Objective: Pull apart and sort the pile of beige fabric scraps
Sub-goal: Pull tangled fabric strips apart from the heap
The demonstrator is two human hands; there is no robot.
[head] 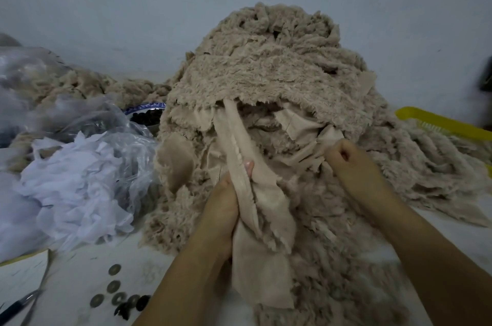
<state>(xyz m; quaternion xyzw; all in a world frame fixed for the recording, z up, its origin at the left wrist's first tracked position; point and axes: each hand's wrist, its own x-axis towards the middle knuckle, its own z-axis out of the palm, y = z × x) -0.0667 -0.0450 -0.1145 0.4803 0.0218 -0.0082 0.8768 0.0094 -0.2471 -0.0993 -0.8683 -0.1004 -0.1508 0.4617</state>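
Left hand [222,208] around beige strip [262,259]

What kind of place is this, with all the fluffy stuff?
Probably a small sewing or toy-making workshop. A big pile of beige fabric scraps sits on the table, white scraps and clear plastic bags lie beside it, and scissors lie nearby.

Looks like a small sewing or plush-making workshop, not a home. A huge pile [266,67] of beige furry scraps takes up most of the white table [80,267], with more stuffed in clear bags [40,70] on the left. There's white offcuts [80,179], a bowl [145,108] of small dark bits, some coin-like discs [114,285], snips [29,299] and a yellow basket [439,123]. Bare plain wall [133,6] behind.
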